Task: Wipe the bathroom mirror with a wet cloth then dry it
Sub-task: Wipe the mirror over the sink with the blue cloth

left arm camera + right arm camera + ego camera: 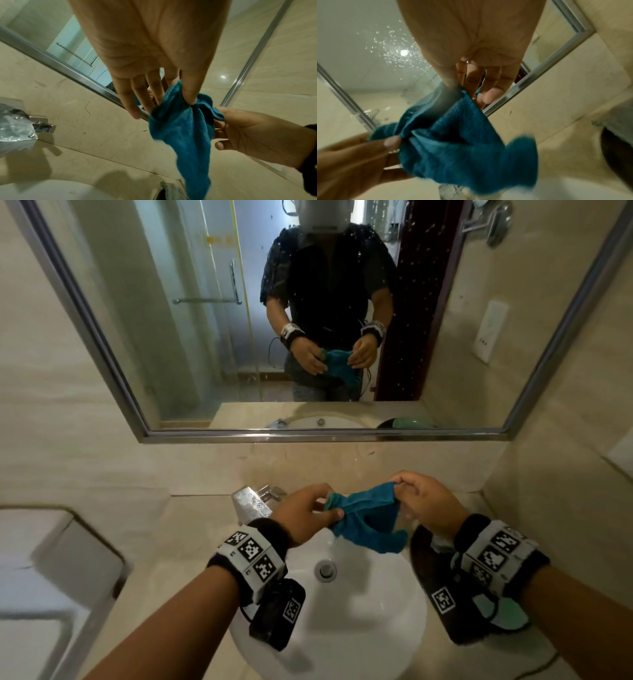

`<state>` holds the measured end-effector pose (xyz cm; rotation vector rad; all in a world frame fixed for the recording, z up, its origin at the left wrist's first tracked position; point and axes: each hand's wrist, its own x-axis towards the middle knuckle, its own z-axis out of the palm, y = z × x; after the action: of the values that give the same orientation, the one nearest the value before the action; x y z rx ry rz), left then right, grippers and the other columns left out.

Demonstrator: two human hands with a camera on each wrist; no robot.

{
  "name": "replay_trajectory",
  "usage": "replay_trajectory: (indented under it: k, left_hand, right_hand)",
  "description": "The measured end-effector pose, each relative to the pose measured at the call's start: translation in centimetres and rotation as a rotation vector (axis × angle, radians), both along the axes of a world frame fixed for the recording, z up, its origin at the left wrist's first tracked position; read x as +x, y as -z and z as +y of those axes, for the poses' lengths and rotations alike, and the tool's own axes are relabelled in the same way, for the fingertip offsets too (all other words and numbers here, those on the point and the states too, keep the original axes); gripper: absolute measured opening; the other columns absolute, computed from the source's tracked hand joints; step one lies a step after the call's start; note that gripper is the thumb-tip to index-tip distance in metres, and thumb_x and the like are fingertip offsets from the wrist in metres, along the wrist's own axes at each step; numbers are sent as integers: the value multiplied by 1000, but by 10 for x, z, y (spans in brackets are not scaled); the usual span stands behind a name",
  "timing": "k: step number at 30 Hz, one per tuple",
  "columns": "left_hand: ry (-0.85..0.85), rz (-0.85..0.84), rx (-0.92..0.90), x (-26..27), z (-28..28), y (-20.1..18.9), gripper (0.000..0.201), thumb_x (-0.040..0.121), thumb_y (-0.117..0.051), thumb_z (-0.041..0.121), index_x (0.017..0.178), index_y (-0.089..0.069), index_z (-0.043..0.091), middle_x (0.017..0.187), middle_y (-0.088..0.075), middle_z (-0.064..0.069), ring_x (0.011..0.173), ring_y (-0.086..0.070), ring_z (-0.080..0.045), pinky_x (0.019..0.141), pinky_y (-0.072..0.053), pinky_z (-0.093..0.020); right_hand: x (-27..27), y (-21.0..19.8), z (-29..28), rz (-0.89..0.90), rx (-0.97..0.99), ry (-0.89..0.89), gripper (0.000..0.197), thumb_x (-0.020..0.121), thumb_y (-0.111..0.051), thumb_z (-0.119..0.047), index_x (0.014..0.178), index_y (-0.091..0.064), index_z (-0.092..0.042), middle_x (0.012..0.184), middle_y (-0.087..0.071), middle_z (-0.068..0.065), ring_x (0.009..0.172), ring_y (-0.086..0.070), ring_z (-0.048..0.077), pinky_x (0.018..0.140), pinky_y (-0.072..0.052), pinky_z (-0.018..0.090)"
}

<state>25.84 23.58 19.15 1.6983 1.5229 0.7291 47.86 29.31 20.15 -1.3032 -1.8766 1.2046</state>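
A blue cloth point(366, 518) hangs crumpled over the white sink point(359, 621), held between both hands. My left hand point(308, 515) pinches its left end with thumb and forefinger. My right hand point(424, 501) pinches its upper right corner. In the left wrist view the cloth point(181, 129) droops from my left hand point(171, 92), other fingers straight. In the right wrist view the cloth point(462, 148) hangs from my right hand point(453, 81). The mirror point(239, 302) on the wall ahead is speckled with water drops.
A chrome tap point(253, 501) stands at the sink's back left. A dark tray point(455, 601) with a mint green item lies right of the sink. A white toilet tank point(51, 559) is at the left. A socket point(489, 330) sits on the right wall.
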Motion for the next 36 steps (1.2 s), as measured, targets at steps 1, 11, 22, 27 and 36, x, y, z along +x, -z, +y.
replay_trajectory:
  k: [1,11,22,27,36]
  left_hand:
    - [9,-33,8,-3,0,1,10,88,-64,20,85,-55,21,92,-64,1,92,-64,-18,87,-53,-40]
    - [234,13,62,-21,10,5,21,86,-60,47,95,-66,29,103,-62,4,93,-58,-9,86,-47,-23]
    - [22,99,44,19,42,2,24,85,-67,20,107,-57,17,97,-61,3,92,-58,-17,80,-45,-25]
    - [-122,-21,71,13,47,-9,15,90,-55,7,88,-58,22,89,-63,1,87,-59,-17,79,-49,-28]
    - [-7,-251,50,37,44,-40,35,88,-46,-4,88,-59,29,101,-61,-13,84,-60,-25,74,-56,-40]
  right_hand:
    - [-2,-3,2,-29,-2,-2,19,97,-41,-7,89,-58,-10,72,-60,3,61,-55,8,53,-42,16]
    - [-23,-26,13,158,-114,0,33,89,-34,12,79,-61,-4,89,-62,17,77,-63,25,66,-56,28]
    - [-13,-48,34,212,20,-177,26,78,-66,9,89,-53,-10,83,-61,4,72,-61,11,66,-53,23]
    - [12,-44,43,-110,120,-211,35,78,-67,5,100,-58,-21,80,-57,1,75,-57,17,75,-50,36]
    - [-4,-28,34,-107,-11,-244,53,78,-75,-17,120,-45,-30,97,-65,4,84,-65,14,81,-53,29]
